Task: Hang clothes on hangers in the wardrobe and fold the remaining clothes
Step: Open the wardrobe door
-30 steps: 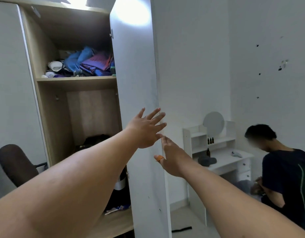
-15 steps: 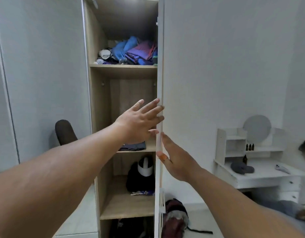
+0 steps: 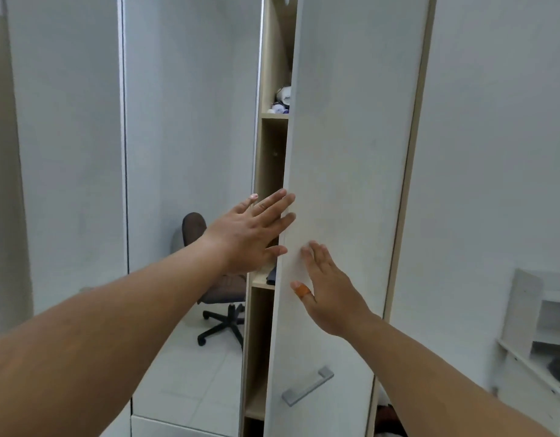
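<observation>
A white wardrobe door stands nearly shut, leaving a narrow gap onto the wooden shelves. My left hand is flat with straight fingers, its fingertips on the door's left edge. My right hand lies open and flat against the door's front face, an orange band on its thumb. Through the gap a few clothes show on the upper shelf and a dark item on a lower shelf. A grey handle sits low on the door.
A mirror panel left of the gap reflects a brown office chair on white floor tiles. A white dressing table stands at the right edge against the white wall.
The door has swung much further closed, hiding most of the shelves and clothes. Both hands stayed on it, the right now flat on its front. The view has turned left.
</observation>
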